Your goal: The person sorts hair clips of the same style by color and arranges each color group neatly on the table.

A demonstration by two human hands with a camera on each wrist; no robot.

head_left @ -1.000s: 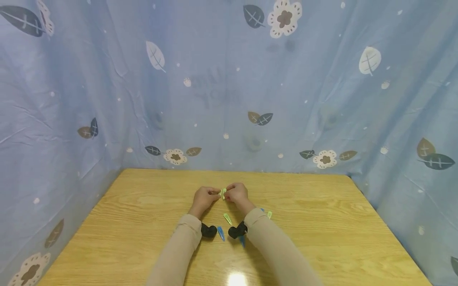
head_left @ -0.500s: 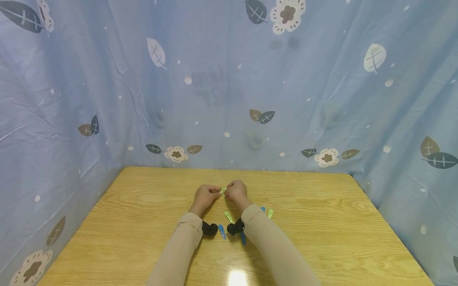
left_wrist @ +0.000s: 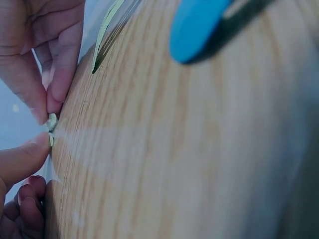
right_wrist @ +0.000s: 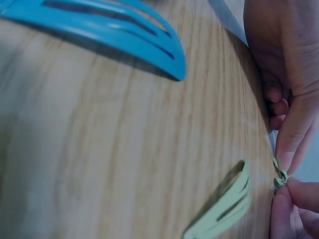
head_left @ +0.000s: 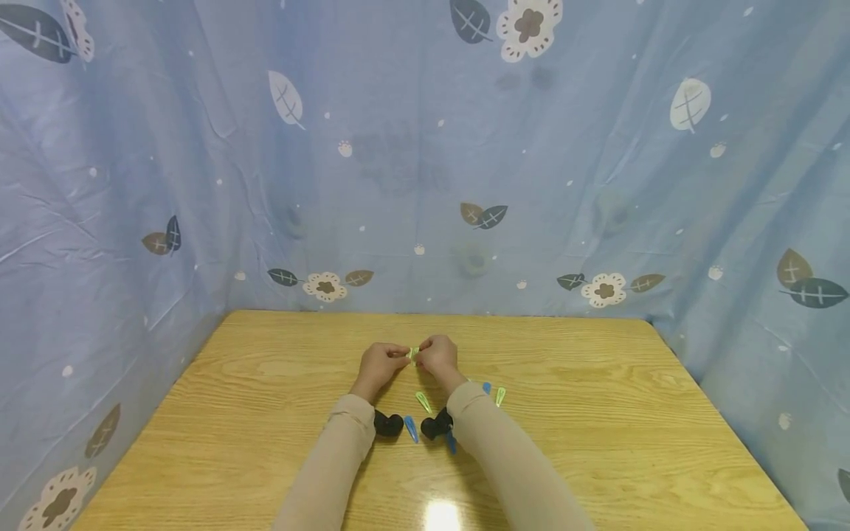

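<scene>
Presumably for fine control, the left hand [head_left: 381, 364] and right hand [head_left: 440, 355], nearly together, pinched a green piece [head_left: 414, 354] (one clip or two, unclear) between them, a blue clip [head_left: 412, 429] lying behind both.

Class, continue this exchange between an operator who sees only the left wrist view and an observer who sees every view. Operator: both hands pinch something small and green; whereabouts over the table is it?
Observer: The head view puts the small green piece toward the far side of the table.
Operator: I see one loose green clip; is there another?
Observer: Yes, a second green clip lies beside the right sleeve.
Operator: Is any blue clip near that one?
Observer: Yes, a blue clip lies next to it, partly hidden by the sleeve.
</scene>
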